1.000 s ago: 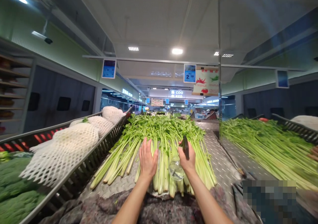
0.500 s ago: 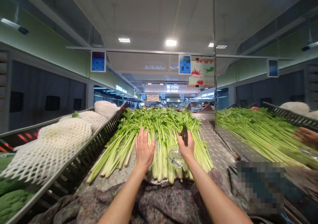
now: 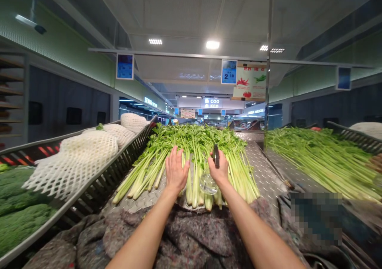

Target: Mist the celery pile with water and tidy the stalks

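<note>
Long green celery stalks [image 3: 195, 185] lie side by side on a sloping metal shelf, leaves at the far end and cut ends toward me. My left hand [image 3: 176, 171] is over the stalks, palm down with fingers stretched out; whether it touches them is unclear. My right hand [image 3: 219, 170] is wrapped round a clear spray bottle [image 3: 208, 184] with a black head, held above the celery right of the middle. The rounded, see-through bottom of the bottle points toward me. My right fingers are partly hidden behind the hand and the black head.
A black crate [image 3: 89, 189] on the left holds broccoli [image 3: 26, 225] and produce in white foam netting [image 3: 80, 157]. Crumpled grey cloth [image 3: 191, 237] lies along the near edge. On the right a mirror wall [image 3: 316, 157] reflects the celery. Price signs [image 3: 229, 71] hang overhead.
The view has turned a little left and down, so the surroundings sit further right and higher. My right hand has shifted slightly left over the celery with the spray bottle.
</note>
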`<state>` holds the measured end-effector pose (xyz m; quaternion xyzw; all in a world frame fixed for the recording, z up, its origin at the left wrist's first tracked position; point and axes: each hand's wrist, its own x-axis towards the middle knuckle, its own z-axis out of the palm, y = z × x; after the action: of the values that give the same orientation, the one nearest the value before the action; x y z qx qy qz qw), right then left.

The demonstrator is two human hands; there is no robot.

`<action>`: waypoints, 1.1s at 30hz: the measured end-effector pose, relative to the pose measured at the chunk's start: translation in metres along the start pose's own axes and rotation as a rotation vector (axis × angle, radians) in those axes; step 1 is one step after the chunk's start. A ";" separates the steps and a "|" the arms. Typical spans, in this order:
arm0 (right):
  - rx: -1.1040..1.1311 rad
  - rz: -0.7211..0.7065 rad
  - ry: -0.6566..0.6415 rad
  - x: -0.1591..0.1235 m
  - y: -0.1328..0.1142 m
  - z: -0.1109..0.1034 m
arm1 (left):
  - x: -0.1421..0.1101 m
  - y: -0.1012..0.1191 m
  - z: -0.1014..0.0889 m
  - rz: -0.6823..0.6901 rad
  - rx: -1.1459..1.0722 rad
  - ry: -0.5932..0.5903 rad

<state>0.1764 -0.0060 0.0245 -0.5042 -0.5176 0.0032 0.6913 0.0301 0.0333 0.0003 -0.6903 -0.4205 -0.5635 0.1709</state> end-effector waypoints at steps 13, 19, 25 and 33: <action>0.010 0.014 0.018 0.001 -0.010 -0.012 | -0.004 0.002 0.000 -0.046 -0.097 -0.035; 0.031 -0.035 0.051 -0.002 -0.019 -0.009 | -0.004 0.002 0.000 -0.063 -0.105 -0.024; 0.058 -0.066 -0.043 -0.009 -0.019 -0.003 | -0.004 0.004 0.001 -0.046 -0.120 -0.015; 0.051 -0.070 -0.093 -0.018 -0.029 0.001 | -0.006 0.005 0.000 -0.113 -0.145 -0.024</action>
<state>0.1526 -0.0291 0.0324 -0.4672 -0.5664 0.0156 0.6788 0.0346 0.0283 -0.0036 -0.6828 -0.4187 -0.5929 0.0835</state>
